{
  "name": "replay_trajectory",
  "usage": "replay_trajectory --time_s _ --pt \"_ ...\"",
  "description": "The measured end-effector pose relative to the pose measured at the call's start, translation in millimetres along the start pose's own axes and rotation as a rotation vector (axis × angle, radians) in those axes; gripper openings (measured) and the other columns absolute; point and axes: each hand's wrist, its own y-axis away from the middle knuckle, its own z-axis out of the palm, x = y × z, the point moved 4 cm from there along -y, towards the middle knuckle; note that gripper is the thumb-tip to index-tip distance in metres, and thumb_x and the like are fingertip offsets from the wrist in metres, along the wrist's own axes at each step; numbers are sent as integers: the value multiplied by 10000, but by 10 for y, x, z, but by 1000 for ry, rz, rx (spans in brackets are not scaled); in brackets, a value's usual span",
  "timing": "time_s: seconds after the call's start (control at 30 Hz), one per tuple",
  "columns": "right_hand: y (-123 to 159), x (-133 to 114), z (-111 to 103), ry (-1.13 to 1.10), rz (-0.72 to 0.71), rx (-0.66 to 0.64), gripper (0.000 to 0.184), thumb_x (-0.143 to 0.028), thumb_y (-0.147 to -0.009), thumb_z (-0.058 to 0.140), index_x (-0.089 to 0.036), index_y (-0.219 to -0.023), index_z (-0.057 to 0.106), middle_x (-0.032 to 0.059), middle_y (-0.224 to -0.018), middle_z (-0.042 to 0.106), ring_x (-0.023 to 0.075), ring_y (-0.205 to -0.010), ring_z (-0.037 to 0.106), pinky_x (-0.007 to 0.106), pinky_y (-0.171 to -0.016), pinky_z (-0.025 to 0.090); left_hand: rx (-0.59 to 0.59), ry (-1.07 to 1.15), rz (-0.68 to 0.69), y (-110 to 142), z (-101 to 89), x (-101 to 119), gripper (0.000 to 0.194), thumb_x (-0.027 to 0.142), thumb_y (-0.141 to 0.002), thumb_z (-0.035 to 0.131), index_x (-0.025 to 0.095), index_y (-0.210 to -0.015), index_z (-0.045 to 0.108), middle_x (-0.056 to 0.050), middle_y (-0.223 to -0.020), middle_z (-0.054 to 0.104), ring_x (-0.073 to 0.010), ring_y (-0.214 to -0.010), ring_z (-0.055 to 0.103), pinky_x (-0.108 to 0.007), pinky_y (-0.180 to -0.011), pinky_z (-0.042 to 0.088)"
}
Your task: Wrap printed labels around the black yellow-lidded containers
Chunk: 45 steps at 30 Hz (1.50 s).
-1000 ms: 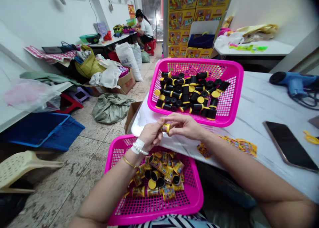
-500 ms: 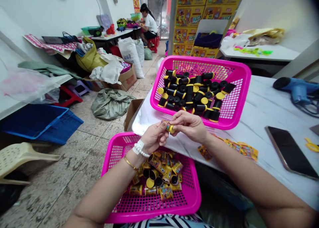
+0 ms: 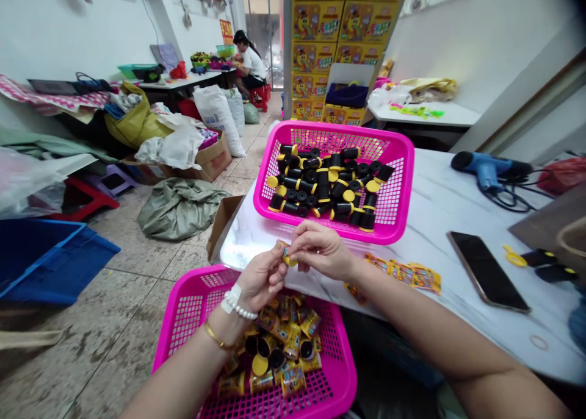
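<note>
A small cylinder with a yellow end and a printed yellow sleeve is pinched between both hands above the table's near edge. My left hand, with a pearl bracelet at its wrist, is closed on one side of it. From the other side the fingers of my right hand grip it. Under my left hand sits a pink basket with several sleeved cylinders. Past my hands, another pink basket holds several bare black cylinders with yellow ends. Flat printed sleeves lie beside my right forearm.
On the white table lie a phone, a blue heat gun and two black cylinders. Yellow cartons are stacked behind. A blue crate and grey-green sack are on the floor. A person sits far back.
The camera view has turned right, so the scene has shifted left. Both hands still hold the sleeved cylinder.
</note>
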Motion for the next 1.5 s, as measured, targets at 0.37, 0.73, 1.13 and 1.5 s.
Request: replay_trajectory --time_s 0.37,0.73,1.13,1.5 --pt "-118 -319 -1237 1579 475 259 360 -536 -844 661 -202 -953 738 124 -971 706 292 -831 655 367 -646 475 138 -1350 181 699 -593 454 362 537 -785 670 179 -789 622 41 -541 502 -106 -456 446 -219 -442 308" --pt "-130 -149 -1108 1697 534 108 341 -342 -867 644 -165 -1159 667 160 -1092 656 328 -1044 580 386 -798 466 -16 -1695 832 96 819 -447 322 414 -844 674 120 -972 684 -113 -882 642 -251 -845 610 -388 -786 505" --pt "-153 -211 -1057 1553 370 325 297 -269 -900 567 -98 -1135 629 166 -1104 619 295 -982 570 380 -794 457 16 -1718 828 -169 912 -802 153 219 -821 697 160 -949 639 -105 -918 639 -275 -909 567 -435 -856 469" --pt "-172 -416 -740 1039 22 98 342 -231 -799 666 -147 -1131 674 80 -1021 622 199 -881 598 318 -785 462 47 -1129 555 167 333 -123 135 275 -830 649 200 -780 548 39 -648 541 -120 -585 490 -249 -581 406"
